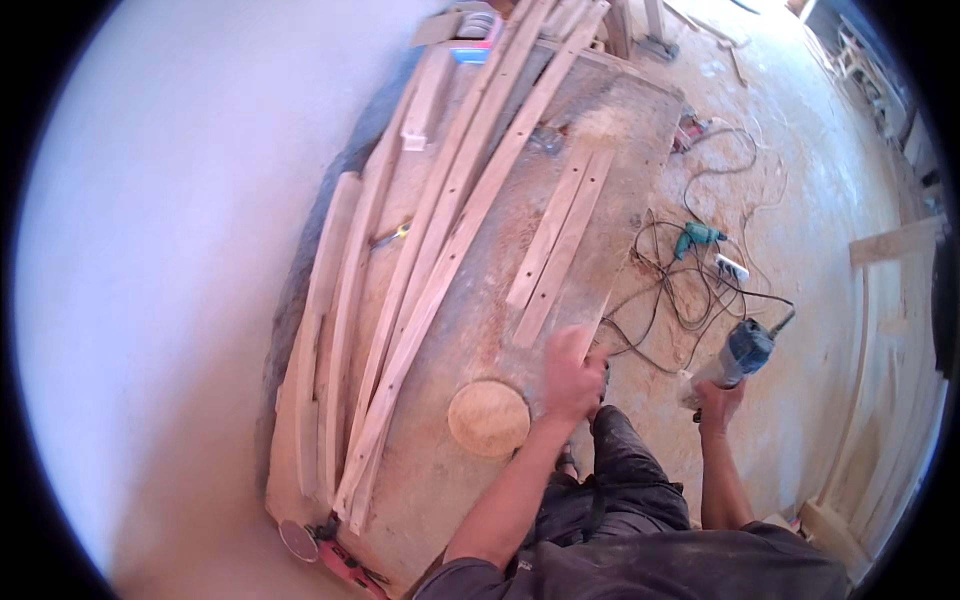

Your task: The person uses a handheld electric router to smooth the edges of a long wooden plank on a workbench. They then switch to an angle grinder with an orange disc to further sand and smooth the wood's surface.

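Observation:
My right hand [718, 402] is wrapped round the lower body of a corded trim router [742, 356], which has a pale base and a dark blue motor end. It is held up to the right of the workbench. Over the bench's near right edge is my left hand [573, 378], its fingers bent and smeared by motion, so whether it grips anything cannot be made out. Just beyond it lie two short wooden strips [562, 240] with dark holes, side by side on the workbench [490, 330]. A round wooden disc [488, 418] rests to the left of that hand.
Long wooden strips [455, 245] lie along the bench's left side, by a pale wall [180, 250]. A red sander [345, 572] sits at the near left corner. On the floor are a green drill [698, 238], a white power strip [731, 267] and tangled cords [668, 290].

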A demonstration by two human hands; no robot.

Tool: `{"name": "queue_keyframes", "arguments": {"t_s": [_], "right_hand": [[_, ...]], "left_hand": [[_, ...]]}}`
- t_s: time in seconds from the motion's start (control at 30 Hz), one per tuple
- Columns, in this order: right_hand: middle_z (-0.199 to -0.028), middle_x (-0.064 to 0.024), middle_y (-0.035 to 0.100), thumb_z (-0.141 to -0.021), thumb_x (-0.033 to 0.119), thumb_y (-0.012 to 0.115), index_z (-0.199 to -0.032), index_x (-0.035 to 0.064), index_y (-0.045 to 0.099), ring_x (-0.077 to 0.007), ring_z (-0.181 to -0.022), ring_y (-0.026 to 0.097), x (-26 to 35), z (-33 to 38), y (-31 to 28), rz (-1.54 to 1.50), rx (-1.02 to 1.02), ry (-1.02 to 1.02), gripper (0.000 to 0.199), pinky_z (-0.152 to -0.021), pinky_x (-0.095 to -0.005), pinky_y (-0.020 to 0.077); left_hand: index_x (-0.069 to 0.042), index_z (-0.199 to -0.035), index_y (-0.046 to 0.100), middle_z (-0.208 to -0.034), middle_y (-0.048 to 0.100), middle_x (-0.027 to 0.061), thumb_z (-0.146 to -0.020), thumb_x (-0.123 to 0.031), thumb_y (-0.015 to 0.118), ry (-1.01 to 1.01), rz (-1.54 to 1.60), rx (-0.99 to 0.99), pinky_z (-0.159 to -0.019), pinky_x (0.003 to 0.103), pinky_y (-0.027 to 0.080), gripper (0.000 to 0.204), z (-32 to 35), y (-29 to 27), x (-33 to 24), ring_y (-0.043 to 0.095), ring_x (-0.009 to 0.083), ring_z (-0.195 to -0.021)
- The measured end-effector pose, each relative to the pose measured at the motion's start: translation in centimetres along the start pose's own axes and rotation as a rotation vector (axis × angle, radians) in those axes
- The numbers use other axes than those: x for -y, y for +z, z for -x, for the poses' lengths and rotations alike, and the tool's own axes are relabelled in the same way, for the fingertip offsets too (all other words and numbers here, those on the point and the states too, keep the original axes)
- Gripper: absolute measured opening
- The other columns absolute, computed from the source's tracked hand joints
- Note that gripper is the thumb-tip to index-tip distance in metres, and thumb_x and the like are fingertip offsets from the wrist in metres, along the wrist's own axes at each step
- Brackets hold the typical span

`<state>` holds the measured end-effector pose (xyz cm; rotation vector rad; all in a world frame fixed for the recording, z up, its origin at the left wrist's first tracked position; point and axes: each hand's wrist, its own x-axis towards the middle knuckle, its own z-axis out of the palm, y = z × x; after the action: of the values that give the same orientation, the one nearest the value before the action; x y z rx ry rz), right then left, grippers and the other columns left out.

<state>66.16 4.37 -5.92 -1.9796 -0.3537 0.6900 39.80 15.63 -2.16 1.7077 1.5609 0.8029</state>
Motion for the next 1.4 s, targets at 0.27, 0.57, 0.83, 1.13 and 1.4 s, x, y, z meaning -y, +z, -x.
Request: {"name": "queue_keyframes", "arguments": {"t_s": [0.27, 0.57, 0.83, 1.13, 1.4], "right_hand": [[-0.125, -0.0070, 0.061, -0.073, 0.004, 0.084, -0.136, 0.0040, 0.049, -0.0183, -0.110, 0.062, 3.1, 16.8, 4.3, -0.516, 0.697, -0.337, 0.072, -0.095, -0.0346, 0.0518], [-0.130, -0.0066, 0.059, -0.070, 0.011, 0.090, -0.137, 0.0049, 0.046, -0.0166, -0.117, 0.059, -1.1, 32.9, 0.8, -0.350, 1.077, -0.369, 0.080, -0.100, -0.0356, 0.0503], [-0.118, -0.0131, 0.064, -0.067, 0.010, 0.086, -0.127, 0.0042, 0.051, -0.0251, -0.109, 0.065, -2.7, 35.3, -3.1, 0.003, 0.939, -0.831, 0.070, -0.095, -0.0372, 0.0514], [-0.119, -0.0081, 0.064, -0.069, 0.006, 0.083, -0.130, 0.0054, 0.050, -0.0192, -0.109, 0.064, -4.9, 28.0, -10.8, -0.269, 0.905, -0.559, 0.069, -0.094, -0.0336, 0.0510], [-0.100, -0.0044, 0.068, -0.062, 0.003, 0.075, -0.121, 0.0070, 0.060, -0.0190, -0.089, 0.065, -7.8, 8.0, -31.3, -0.259, 0.107, -0.313, 0.061, -0.079, -0.0365, 0.0552]], "left_hand": [[0.002, -0.132, 0.058, -0.121, 0.064, 0.0107, -0.104, -0.023, 0.057, -0.076, 0.800, -0.010, -0.103, 0.032, 0.045, 0.038, 10.2, -4.7, -10.1, 0.060, 0.0209, -0.115], [0.003, -0.123, 0.064, -0.119, 0.064, 0.0068, -0.095, -0.004, 0.043, -0.109, 0.881, -0.315, -0.100, 0.027, 0.045, 0.035, 27.4, -13.8, -5.7, 0.059, 0.0150, -0.111], [0.005, -0.118, 0.065, -0.117, 0.066, 0.0106, -0.081, 0.007, 0.039, -0.210, 1.064, -0.471, -0.102, 0.031, 0.046, 0.045, 34.5, -16.8, -8.1, 0.061, 0.0188, -0.111], [0.005, -0.145, 0.048, -0.139, 0.060, 0.0180, -0.085, 0.006, 0.051, -0.206, 1.309, -0.164, -0.113, 0.039, 0.041, 0.060, 34.6, -8.5, -17.0, 0.056, 0.0250, -0.128], [0.009, -0.152, 0.035, -0.135, 0.062, 0.0195, -0.093, 0.004, 0.056, -0.449, 0.792, 0.296, -0.106, 0.037, 0.048, 0.063, 37.4, 2.4, -13.3, 0.064, 0.0270, -0.119]]}}
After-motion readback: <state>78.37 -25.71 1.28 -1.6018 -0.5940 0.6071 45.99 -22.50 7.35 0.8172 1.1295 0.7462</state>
